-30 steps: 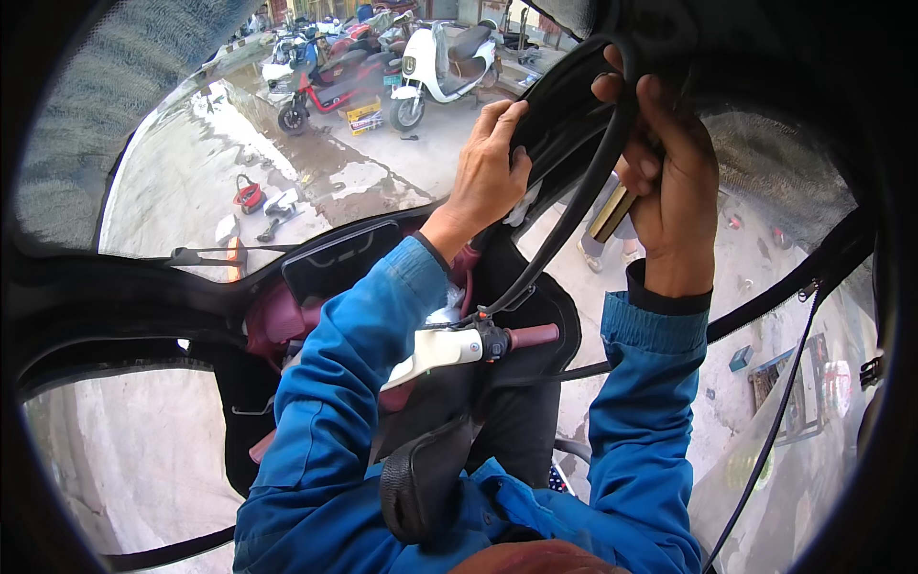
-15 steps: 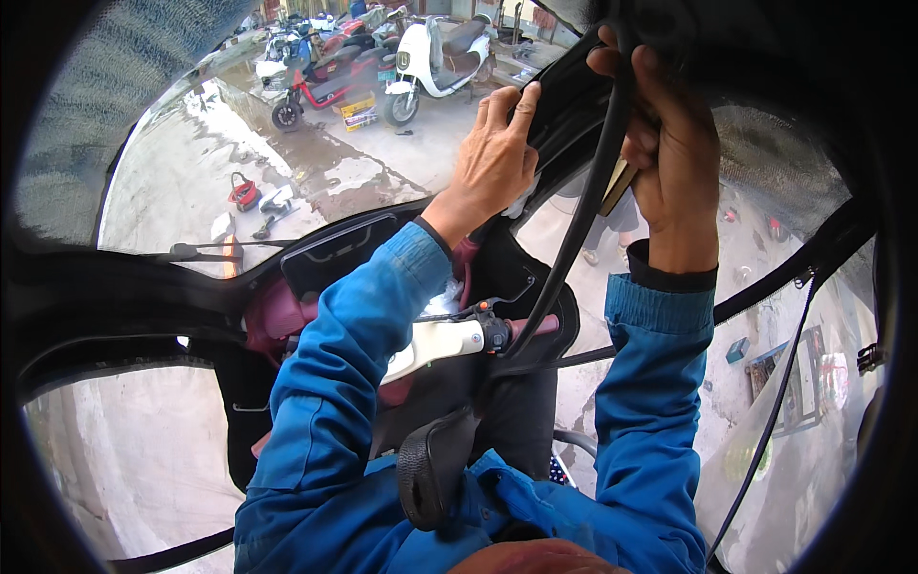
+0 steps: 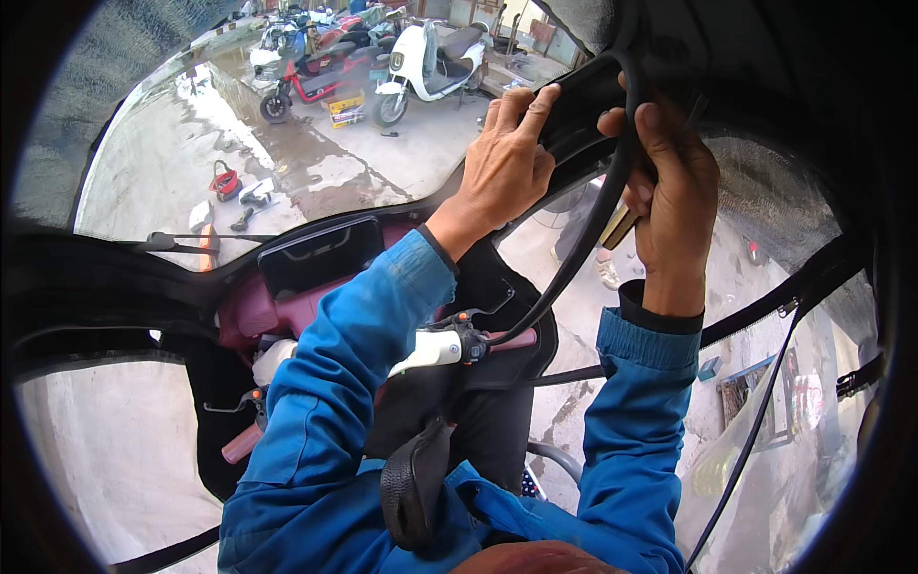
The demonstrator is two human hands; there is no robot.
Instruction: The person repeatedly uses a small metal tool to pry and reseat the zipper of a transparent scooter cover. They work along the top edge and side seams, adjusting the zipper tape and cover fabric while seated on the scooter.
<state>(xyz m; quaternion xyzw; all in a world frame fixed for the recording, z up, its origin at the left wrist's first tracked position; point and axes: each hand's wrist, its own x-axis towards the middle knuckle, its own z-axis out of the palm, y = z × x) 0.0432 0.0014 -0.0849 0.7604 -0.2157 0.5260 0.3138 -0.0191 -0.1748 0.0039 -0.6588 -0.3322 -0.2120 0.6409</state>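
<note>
My left hand (image 3: 507, 163) is raised against the black padded edge (image 3: 572, 107) of a scooter's rain canopy. Its index finger stretches along that edge; the other fingers are bent but apart, and I see nothing held in them. Higher up on the right, my right hand (image 3: 674, 196) closes around a narrow, tan-sided hand tool (image 3: 620, 228). Most of the tool lies hidden in the palm, so its kind is unclear. Beside the right thumb, a thick black tube (image 3: 601, 210) curves down from the canopy roof toward the handlebar.
Below my arms are a white-and-pink handlebar (image 3: 430, 352), a dark display screen (image 3: 320, 258) and a black leather strap (image 3: 416, 488). Through the clear windshield stand a white scooter (image 3: 421, 72) and a red scooter (image 3: 311, 81). A zipper (image 3: 741, 450) hangs at the right side.
My right hand has shifted slightly down and sits lower beside the tube. My left hand stays at the canopy edge, moved slightly right. The view has tilted a little.
</note>
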